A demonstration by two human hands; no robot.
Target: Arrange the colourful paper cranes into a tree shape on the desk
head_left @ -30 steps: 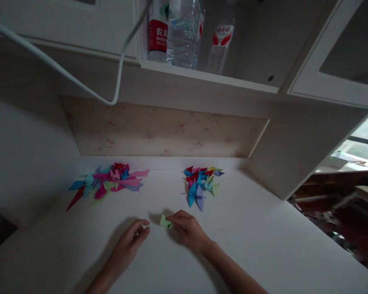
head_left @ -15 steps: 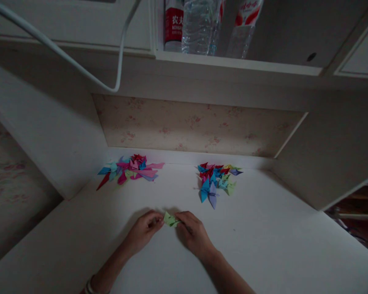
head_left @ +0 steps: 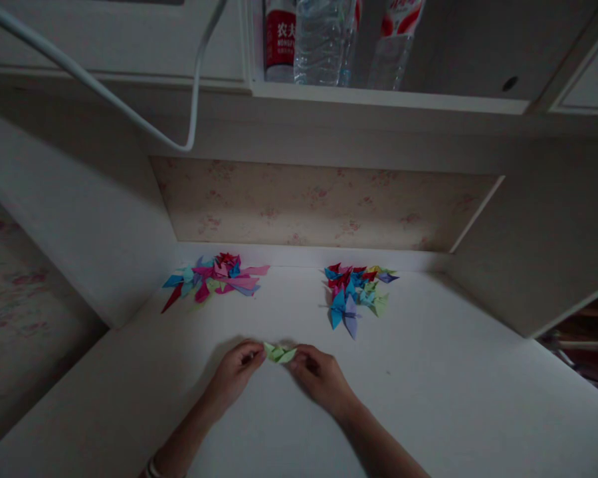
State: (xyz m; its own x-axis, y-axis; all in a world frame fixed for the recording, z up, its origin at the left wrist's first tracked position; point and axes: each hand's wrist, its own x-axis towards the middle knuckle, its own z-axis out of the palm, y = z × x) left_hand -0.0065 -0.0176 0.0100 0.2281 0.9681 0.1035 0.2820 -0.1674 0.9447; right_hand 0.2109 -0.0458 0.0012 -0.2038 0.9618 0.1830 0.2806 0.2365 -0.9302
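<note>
Between my two hands, a small light-green origami crane (head_left: 280,353) is held just above the white desk. My left hand (head_left: 236,370) pinches its left tip between thumb and fingers. At the opposite tip, my right hand (head_left: 321,377) has its thumb and fingers closed on the paper. The crane's wings spread out to both sides, with a folded body in the middle. Behind my right hand lies a group of folded paper cranes (head_left: 350,315) in blue, red, lilac and green. A heap of folded paper pieces (head_left: 222,272), mostly pink, rests farther back on the left.
The white desk (head_left: 259,425) ends at a floral back panel (head_left: 313,206) and side panels. Overhead, a shelf holds plastic bottles (head_left: 319,43). A pale cable or bent arm (head_left: 129,116) hangs at the upper left.
My left hand has come in from the left and taken hold of the crane's free tip. The crane now looks spread wider between both hands. The camera view has turned left.
</note>
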